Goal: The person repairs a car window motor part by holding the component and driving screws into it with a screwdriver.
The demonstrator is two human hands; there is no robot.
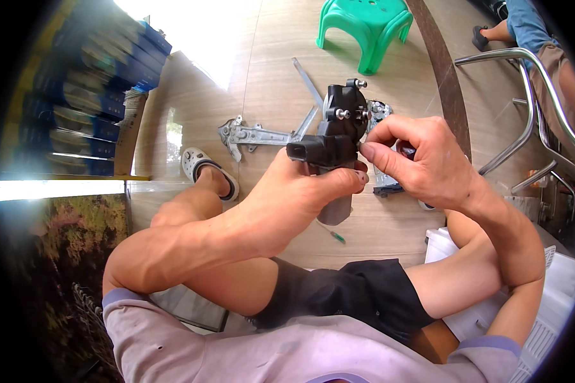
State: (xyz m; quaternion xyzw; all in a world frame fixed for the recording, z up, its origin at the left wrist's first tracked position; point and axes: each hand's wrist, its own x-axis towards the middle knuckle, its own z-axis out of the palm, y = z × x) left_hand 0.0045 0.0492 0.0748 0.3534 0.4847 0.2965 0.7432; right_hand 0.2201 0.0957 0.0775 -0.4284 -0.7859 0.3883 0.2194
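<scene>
My left hand [294, 198] is wrapped round a small electric motor [345, 121], holding it up in front of me. The motor has a black gear housing with a plug socket, silver studs and a grey metal can at its lower end. Close against the housing's right side is my right hand [421, 156], its thumb and forefinger pinched together. Something dark and reddish shows within its curled fingers, too covered to name. Beyond the motor, a metal window regulator [262, 135] with crossing arms lies on the floor. Another metal mechanism [382, 179] lies partly hidden behind my right hand.
A green plastic stool [364, 25] stands ahead. To the right are a tubular metal chair [527, 96] and another person's leg [568, 89]. Stacked blue boxes [89, 115] fill the left. A white crate [556, 306] sits at lower right. A small green-ended item [337, 237] lies on the floor.
</scene>
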